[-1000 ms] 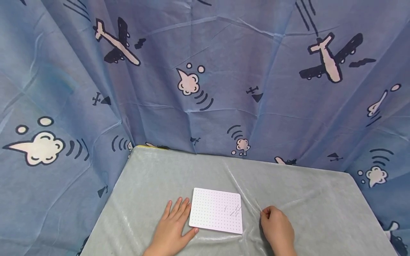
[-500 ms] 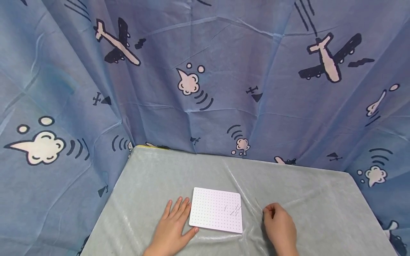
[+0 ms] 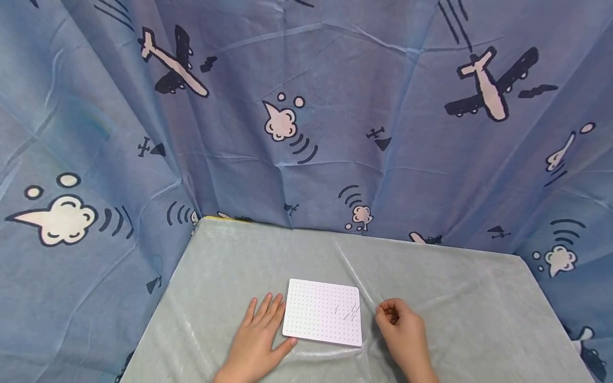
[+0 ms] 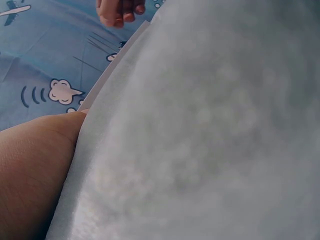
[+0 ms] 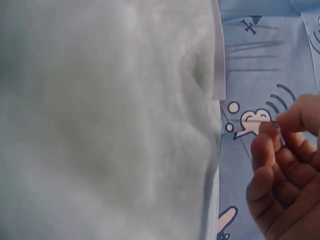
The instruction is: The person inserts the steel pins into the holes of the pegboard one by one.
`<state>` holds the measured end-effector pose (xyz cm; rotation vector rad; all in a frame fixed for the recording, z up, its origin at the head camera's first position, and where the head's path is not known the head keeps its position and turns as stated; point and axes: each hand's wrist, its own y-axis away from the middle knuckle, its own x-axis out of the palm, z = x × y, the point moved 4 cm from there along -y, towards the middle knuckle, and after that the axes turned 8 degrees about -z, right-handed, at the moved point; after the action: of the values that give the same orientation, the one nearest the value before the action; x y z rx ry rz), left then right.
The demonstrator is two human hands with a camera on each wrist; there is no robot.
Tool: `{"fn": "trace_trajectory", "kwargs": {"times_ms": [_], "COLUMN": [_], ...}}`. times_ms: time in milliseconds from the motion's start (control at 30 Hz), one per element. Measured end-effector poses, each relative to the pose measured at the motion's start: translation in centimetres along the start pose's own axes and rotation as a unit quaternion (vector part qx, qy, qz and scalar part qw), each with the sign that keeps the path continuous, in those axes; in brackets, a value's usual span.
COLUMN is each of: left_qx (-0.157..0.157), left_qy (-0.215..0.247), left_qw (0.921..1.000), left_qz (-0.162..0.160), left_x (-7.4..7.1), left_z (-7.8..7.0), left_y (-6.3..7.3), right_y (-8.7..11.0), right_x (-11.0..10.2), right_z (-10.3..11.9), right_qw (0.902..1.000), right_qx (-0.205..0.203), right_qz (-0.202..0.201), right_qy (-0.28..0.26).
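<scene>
Board (image 3: 311,314) is lying flat on the table (image 3: 479,319) between the hands, showing rows of printed dots. Several thin pins (image 3: 354,312) are standing up from its right part. Left hand (image 3: 254,343): fingers spreading flat at the board's left edge, thumb touching its near-left corner. Right hand (image 3: 404,332): thumb and forefinger pinching a thin pin (image 5: 257,121), staying apart from the board's right edge, grey cloth showing between. Table's back edge is running well beyond the board. Blue curtain (image 3: 325,175), bearing planes and clouds, is enclosing back and sides.
</scene>
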<state>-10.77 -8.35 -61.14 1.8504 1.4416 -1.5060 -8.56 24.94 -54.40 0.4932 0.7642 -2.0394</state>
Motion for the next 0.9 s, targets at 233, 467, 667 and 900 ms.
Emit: {"fn": "trace_trajectory", "kwargs": {"times_ms": [233,467,667,900], "left_qx": [-0.001,0.005,0.010,0.005], "left_qy": [0.000,0.001,0.003,0.003], "left_qw": [1.0000,0.9999,0.9996,0.9998], "left_qz": [-0.001,-0.013,-0.027,-0.017], "left_x": [-0.1,-0.3,-0.4,-0.3], "left_z": [-0.1,-0.2,-0.3,-0.2], "left_y": [0.0,-0.1,-0.1,0.0], "right_y": [0.5,0.7,0.7,0.7], "right_x": [0.9,1.4,1.6,1.7], "right_z": [0.9,1.4,1.5,1.5], "right_qw": [0.9976,0.9956,0.9951,0.9942], "right_qx": [-0.047,-0.074,-0.079,-0.087], "right_qz": [0.005,0.009,0.016,0.020], "right_qy": [-0.051,-0.056,-0.058,-0.060]}}
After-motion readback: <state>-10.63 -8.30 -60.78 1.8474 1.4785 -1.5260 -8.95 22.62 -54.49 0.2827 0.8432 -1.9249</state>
